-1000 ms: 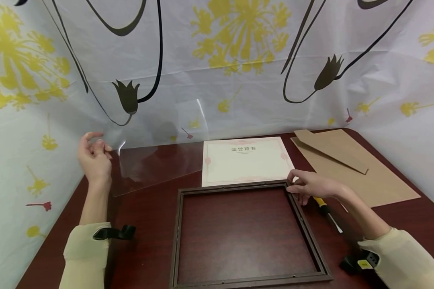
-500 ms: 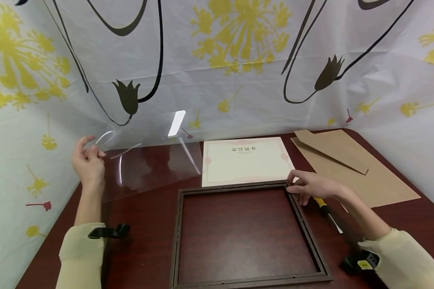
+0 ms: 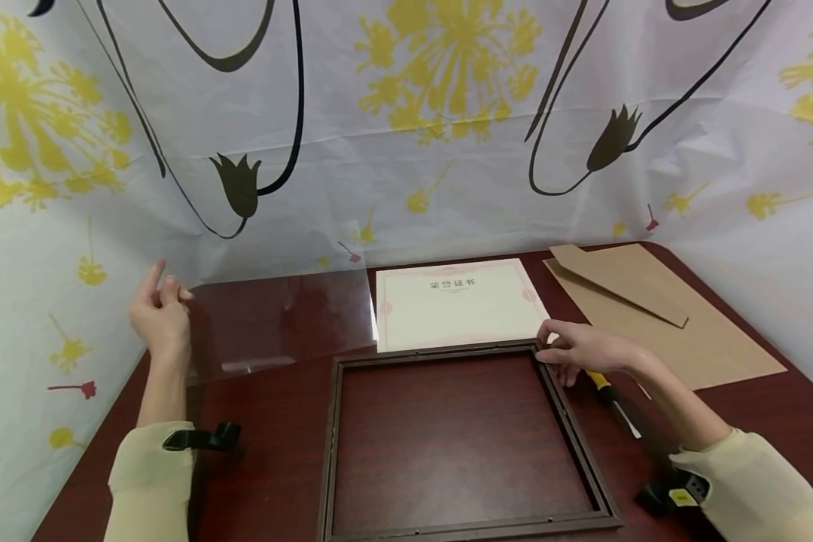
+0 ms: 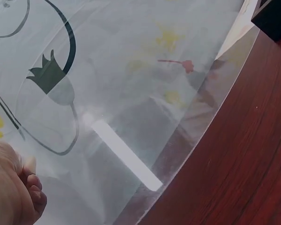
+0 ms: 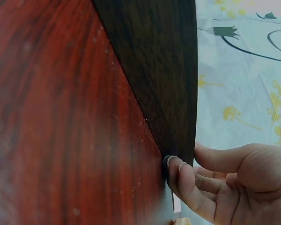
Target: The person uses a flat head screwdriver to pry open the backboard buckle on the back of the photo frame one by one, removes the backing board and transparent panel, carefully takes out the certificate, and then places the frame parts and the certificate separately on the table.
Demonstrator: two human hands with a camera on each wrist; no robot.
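In the head view my left hand [image 3: 162, 320] is raised at the table's left edge. It pinches a clear plastic sheet [image 3: 284, 312] by its left side; the sheet stretches rightward over the table's back left. The left wrist view shows my left fingers bent at the left of this clear sheet [image 4: 131, 154]. My right hand [image 3: 586, 350] grips the far right corner of a dark brown picture frame [image 3: 440, 351], which has no back in it. Seen from the right wrist, thumb and fingertips of my right hand [image 5: 243, 180] close on the frame's side [image 5: 164, 70].
A cream certificate [image 3: 457, 312] lies behind the frame. To its right is a brown cardboard panel [image 3: 718, 346] with a raised strip [image 3: 616, 286]. A yellow and black screwdriver [image 3: 608, 393] lies beside the right hand. A patterned curtain [image 3: 474, 188] borders the table.
My left hand has moved left with the plastic sheet. The sheet has shifted left and its reflections have moved. My right hand stays on the frame corner.
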